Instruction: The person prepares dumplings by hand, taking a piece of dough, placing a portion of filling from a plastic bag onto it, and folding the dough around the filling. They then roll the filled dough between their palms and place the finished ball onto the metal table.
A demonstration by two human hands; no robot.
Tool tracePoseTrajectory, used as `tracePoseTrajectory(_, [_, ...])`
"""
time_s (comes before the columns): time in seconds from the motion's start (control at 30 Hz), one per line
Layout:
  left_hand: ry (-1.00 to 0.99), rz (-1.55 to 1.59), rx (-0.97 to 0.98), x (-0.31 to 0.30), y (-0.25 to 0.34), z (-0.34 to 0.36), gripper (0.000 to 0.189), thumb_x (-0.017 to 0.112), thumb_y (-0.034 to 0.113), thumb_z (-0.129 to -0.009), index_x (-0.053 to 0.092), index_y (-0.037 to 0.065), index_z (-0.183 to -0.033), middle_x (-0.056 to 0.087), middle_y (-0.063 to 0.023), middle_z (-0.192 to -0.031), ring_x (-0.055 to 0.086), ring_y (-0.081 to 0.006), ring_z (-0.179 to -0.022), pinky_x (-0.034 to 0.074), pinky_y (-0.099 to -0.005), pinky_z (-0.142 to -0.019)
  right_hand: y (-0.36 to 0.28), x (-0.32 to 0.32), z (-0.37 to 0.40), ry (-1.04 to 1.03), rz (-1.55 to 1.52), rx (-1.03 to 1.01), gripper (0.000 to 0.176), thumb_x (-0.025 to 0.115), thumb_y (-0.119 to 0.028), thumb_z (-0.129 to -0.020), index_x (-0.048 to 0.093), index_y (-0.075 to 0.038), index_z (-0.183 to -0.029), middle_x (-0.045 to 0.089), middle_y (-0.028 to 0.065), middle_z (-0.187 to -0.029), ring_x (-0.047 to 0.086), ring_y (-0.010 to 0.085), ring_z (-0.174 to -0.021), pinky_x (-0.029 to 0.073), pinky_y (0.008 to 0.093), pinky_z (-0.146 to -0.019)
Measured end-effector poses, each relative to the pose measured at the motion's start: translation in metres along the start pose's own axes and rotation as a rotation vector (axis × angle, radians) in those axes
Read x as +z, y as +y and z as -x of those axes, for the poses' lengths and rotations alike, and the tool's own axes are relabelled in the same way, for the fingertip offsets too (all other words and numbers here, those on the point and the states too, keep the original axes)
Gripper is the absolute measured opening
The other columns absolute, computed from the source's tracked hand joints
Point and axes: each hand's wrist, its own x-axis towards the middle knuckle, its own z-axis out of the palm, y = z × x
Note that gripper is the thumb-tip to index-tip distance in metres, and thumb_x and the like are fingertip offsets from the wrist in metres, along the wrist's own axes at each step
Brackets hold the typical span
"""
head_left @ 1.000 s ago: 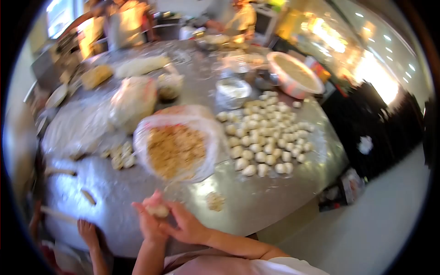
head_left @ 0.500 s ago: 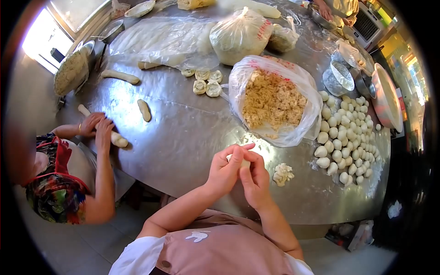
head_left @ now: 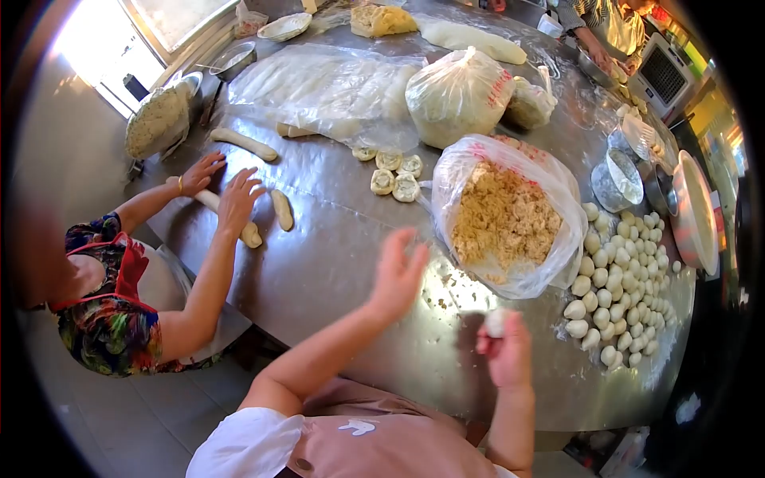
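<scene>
My left hand (head_left: pixel 398 275) is raised over the metal table with its fingers apart and nothing in it, slightly blurred. To its right, my right hand (head_left: pixel 510 350) grips a small white dough ball (head_left: pixel 496 323) between thumb and fingers. A plastic bag (head_left: pixel 570 239) stands open beyond my hands, with crumbly tan filling (head_left: pixel 506 215) inside. Many small dough balls (head_left: pixel 617 279) lie bunched on the floured surface to the right of the bag. The loose dough lump is not visible.
At the left, a co-worker's hands (head_left: pixel 239 199) lie over a dough roll (head_left: pixel 209 199). Short dough strips (head_left: pixel 282 209), coiled pieces (head_left: pixel 406 188) and a tied bag (head_left: pixel 458 95) are farther back. Metal bowls (head_left: pixel 617 182) and a large basin (head_left: pixel 695 211) stand right. Another person works at the back right.
My hands have parted; the left has opened and lifted away, while the right has moved rightward with the dough ball. The co-worker's hands have spread along the roll. The view has shifted.
</scene>
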Motion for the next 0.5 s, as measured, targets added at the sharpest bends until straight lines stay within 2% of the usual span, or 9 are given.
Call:
tracePoseTrajectory(0.1, [0.333,-0.359,0.134,-0.032,-0.057,-0.075,0.038,0.061,0.019,-0.085,0.049,-0.004,-0.113,0.05,-0.022,-0.112,0.047,-0.0376,-0.106,0.037,-0.0444,-0.095,-0.039,-0.061,-0.008,0.229,-0.213,-0.097,0.046,0.042,-0.051,-0.095,0.054,-0.007,-0.105,0.061,0.0059,-0.08,0.055,0.0126,-0.058,0.046,0.0256,-0.052])
tracePoseTrajectory(0.17, [0.491,-0.641,0.268,-0.045,-0.084,-0.114,0.05,0.061,0.022,-0.085,0.044,-0.008,-0.122,0.044,-0.0272,-0.126,0.039,-0.0418,-0.12,0.031,-0.0456,-0.102,-0.08,-0.083,-0.007,0.378,-0.288,-0.264,0.052,0.039,-0.052,-0.095,0.053,-0.005,-0.113,0.064,0.0084,-0.097,0.056,0.0125,-0.062,0.047,0.0244,-0.056])
tracePoseTrajectory(0.23, [0.467,-0.666,0.068,-0.053,-0.085,-0.148,0.059,0.057,0.038,-0.087,0.046,-0.006,-0.125,0.04,-0.0262,-0.133,0.035,-0.0403,-0.125,0.026,-0.0479,-0.106,-0.112,-0.103,0.0,0.452,-0.294,-0.391,0.061,0.036,-0.055,-0.095,0.047,-0.005,-0.128,0.058,0.0092,-0.121,0.056,0.0114,-0.074,0.047,0.0251,-0.069])
tracePoseTrajectory(0.27, [0.475,-0.736,-0.025,-0.053,-0.083,-0.163,0.059,0.055,0.042,-0.086,0.05,-0.005,-0.122,0.04,-0.025,-0.133,0.036,-0.038,-0.126,0.023,-0.0469,-0.107,-0.119,-0.112,-0.001,0.453,-0.275,-0.507,0.063,0.037,-0.052,-0.095,0.038,-0.004,-0.136,0.048,0.0108,-0.134,0.057,0.0113,-0.079,0.045,0.024,-0.075])
tracePoseTrajectory(0.37, [0.397,-0.756,-0.074,-0.052,-0.074,-0.188,0.051,0.06,0.041,-0.083,0.057,0.002,-0.116,0.049,-0.0158,-0.127,0.042,-0.03,-0.122,0.023,-0.0435,-0.105,-0.114,-0.1,-0.012,0.644,0.022,-0.573,0.06,0.039,-0.047,-0.096,0.035,-0.003,-0.138,0.045,0.0112,-0.137,0.056,0.011,-0.078,0.044,0.0231,-0.076])
tracePoseTrajectory(0.4, [0.4,-0.754,-0.057,-0.051,-0.072,-0.189,0.048,0.061,0.039,-0.082,0.057,0.003,-0.112,0.052,-0.0144,-0.123,0.045,-0.0297,-0.118,0.024,-0.043,-0.104,-0.103,-0.099,-0.018,0.565,0.133,-0.536,0.05,0.043,-0.035,-0.097,0.039,-0.004,-0.136,0.049,0.0113,-0.131,0.056,0.0112,-0.081,0.044,0.0233,-0.075])
tracePoseTrajectory(0.43, [0.402,-0.753,-0.04,-0.05,-0.07,-0.19,0.044,0.063,0.038,-0.08,0.058,0.004,-0.108,0.055,-0.0131,-0.119,0.047,-0.0294,-0.114,0.025,-0.0425,-0.103,-0.097,-0.079,-0.025,0.609,0.528,-0.395,0.044,0.05,-0.025,-0.094,0.044,-0.005,-0.133,0.053,0.0112,-0.125,0.058,0.012,-0.084,0.046,0.0241,-0.076])
tracePoseTrajectory(0.47, [0.403,-0.753,-0.024,-0.049,-0.069,-0.189,0.041,0.065,0.036,-0.079,0.059,0.005,-0.104,0.058,-0.0117,-0.114,0.05,-0.029,-0.111,0.026,-0.0419,-0.102,-0.083,-0.069,-0.036,0.478,0.567,-0.377,0.043,0.06,-0.015,-0.089,0.047,-0.004,-0.129,0.057,0.0111,-0.117,0.059,0.0144,-0.088,0.047,0.0257,-0.079])
tracePoseTrajectory(0.5, [0.375,-0.665,-0.021,-0.05,-0.068,-0.187,0.038,0.066,0.033,-0.078,0.059,0.005,-0.101,0.059,-0.0115,-0.109,0.053,-0.0297,-0.105,0.029,-0.0414,-0.099,-0.077,-0.048,-0.042,0.394,0.838,-0.368,0.046,0.063,-0.012,-0.085,0.048,-0.004,-0.128,0.057,0.0117,-0.117,0.06,0.0183,-0.089,0.048,0.0285,-0.081])
